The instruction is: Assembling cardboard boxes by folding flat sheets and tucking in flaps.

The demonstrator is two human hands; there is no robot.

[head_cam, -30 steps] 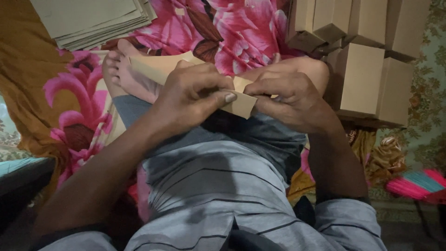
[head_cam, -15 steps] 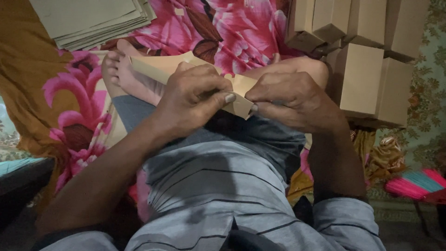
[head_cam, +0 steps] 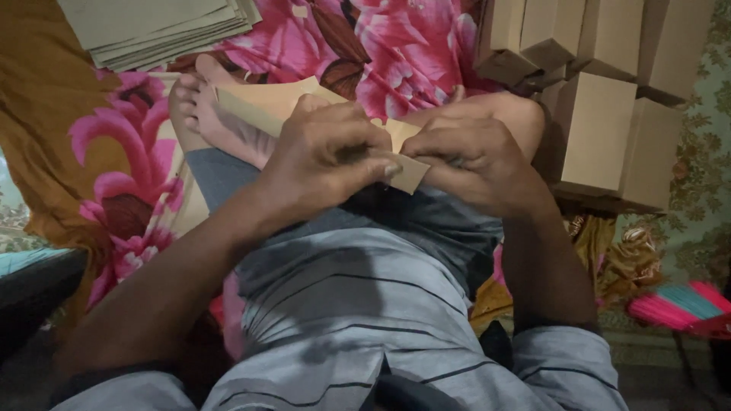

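I sit cross-legged on a flowered cloth. Both hands grip a flat tan cardboard piece [head_cam: 266, 103] held over my lap. My left hand [head_cam: 324, 156] covers its middle, thumb pressed against a folded flap [head_cam: 410, 171]. My right hand [head_cam: 472, 160] pinches the same flap from the right side, fingers curled. The two hands touch at the flap. Much of the cardboard is hidden under my fingers. My bare foot [head_cam: 209, 114] lies just behind the piece.
A stack of flat tan sheets [head_cam: 160, 27] lies at the top left on the pink flowered cloth [head_cam: 396, 46]. Several folded brown boxes [head_cam: 609, 114] are piled at the right. A pink and teal brush-like thing [head_cam: 681, 304] lies at the lower right.
My hands have closed in on the flap slightly; the right hand's fingers have curled tighter over the fold. The cardboard stays in place over my lap.
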